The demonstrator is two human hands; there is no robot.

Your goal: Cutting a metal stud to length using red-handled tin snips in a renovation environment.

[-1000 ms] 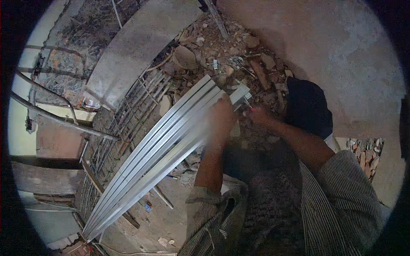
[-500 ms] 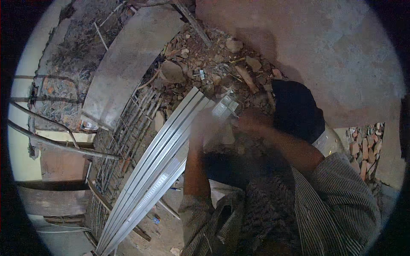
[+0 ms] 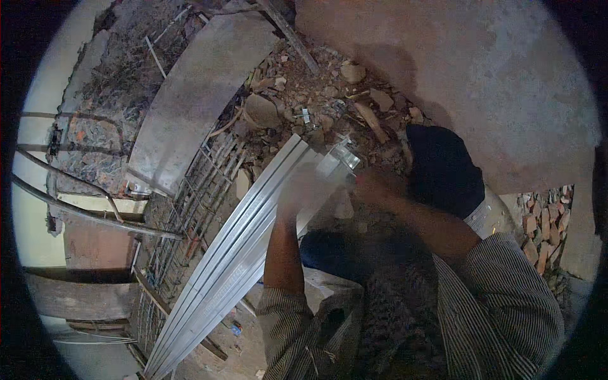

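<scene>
A bundle of long, shiny metal channels [image 3: 244,218] slants from the lower left up to the middle. The nearest metal channel [image 3: 253,254] lies along its right side, its open end by my right hand. My left hand [image 3: 297,190] is blurred and wraps over this channel close to that end. My right hand [image 3: 373,188] is at the channel's end, its fingers smeared by motion and in shadow. A tiny red spot shows at those fingertips; what it belongs to cannot be made out.
Broken rubble [image 3: 329,82] covers the ground beyond the channels. A rebar grid [image 3: 206,174] and a curved grey sheet [image 3: 196,82] lie at left. My dark-clad knee [image 3: 443,168] is at right, near a heap of brick pieces [image 3: 541,228]. A bent pipe [image 3: 95,212] juts in from the left.
The near channel has shifted slightly under my left hand, and its printed strip is now blurred. My right hand stays by the channel's end. The whole view has moved a little.
</scene>
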